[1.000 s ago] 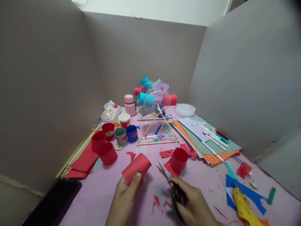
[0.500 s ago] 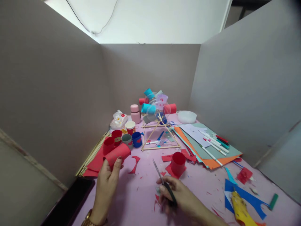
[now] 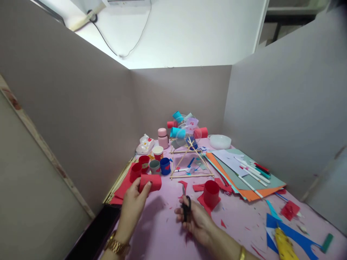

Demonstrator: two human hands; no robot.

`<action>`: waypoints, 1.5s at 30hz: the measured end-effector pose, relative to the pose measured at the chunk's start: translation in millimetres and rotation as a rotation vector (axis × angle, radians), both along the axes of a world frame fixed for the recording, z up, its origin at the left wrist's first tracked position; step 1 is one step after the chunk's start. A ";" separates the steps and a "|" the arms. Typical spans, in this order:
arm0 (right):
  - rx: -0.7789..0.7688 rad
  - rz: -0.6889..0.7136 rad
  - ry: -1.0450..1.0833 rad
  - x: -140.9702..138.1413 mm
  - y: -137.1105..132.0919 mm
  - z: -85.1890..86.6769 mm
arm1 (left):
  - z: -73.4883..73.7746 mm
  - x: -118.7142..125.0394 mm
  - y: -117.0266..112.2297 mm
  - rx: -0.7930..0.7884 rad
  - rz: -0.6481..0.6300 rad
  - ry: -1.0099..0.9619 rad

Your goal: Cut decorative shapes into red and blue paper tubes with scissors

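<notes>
My left hand is closed round a red paper cylinder, held on its side just above the pink table, close to a group of red, grey and blue paper cups. My right hand grips black-handled scissors, blades pointing up and away from me. An upright red paper cup stands on a red scrap just right of the scissors. Red paper offcuts lie around both hands.
A stick-and-cup wheel model stands at the back, with a pink bottle and a white bowl. Stacked coloured sheets with markers lie right. A yellow glue gun and blue paper sit front right. Grey partitions enclose the table.
My left hand has carried the red cylinder left and farther back, beside the cups. My right hand has turned the scissors upright. The view has tilted upward.
</notes>
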State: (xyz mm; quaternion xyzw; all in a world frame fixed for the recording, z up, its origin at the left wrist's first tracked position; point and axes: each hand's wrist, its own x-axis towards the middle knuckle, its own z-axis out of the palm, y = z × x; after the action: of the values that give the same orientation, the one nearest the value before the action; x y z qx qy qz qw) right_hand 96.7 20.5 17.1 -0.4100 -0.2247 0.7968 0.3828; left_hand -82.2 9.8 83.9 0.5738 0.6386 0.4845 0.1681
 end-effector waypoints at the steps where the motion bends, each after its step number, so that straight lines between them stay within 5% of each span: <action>1: 0.003 0.012 -0.006 9.1 -6.2 -0.2 | 1.3 2.1 3.5 -0.017 0.004 0.075; 9: 0.119 0.097 -0.048 41.2 -28.2 -6.9 | 1.5 25.4 52.7 -0.211 -0.085 0.607; 16: 0.230 0.113 0.000 46.5 -30.8 -16.8 | -1.3 30.2 77.8 -0.322 -0.131 0.842; 23: 0.256 0.080 0.012 49.1 -28.6 -19.4 | 20.3 23.0 72.0 -0.125 -0.066 0.891; 32: 0.269 0.084 0.009 46.3 -31.3 -20.5 | -13.8 31.4 83.6 -0.111 -0.111 0.922; 39: 0.317 0.069 0.019 42.1 -30.6 -22.1 | -7.0 24.2 81.9 -0.026 -0.078 0.904; 42: 0.405 -0.046 0.016 45.1 -32.0 -13.2 | -2.7 36.5 73.1 0.095 -0.103 0.837; 45: 0.555 -0.328 -0.009 60.2 -32.2 3.2 | -4.9 66.2 56.6 0.165 -0.215 0.741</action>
State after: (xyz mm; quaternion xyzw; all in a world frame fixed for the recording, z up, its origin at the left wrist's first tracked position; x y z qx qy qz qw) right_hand 156.9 -11.7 20.3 -0.3243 -0.3662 0.6309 0.6023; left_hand -16.0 66.4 79.1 0.7850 0.5512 0.2737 -0.0709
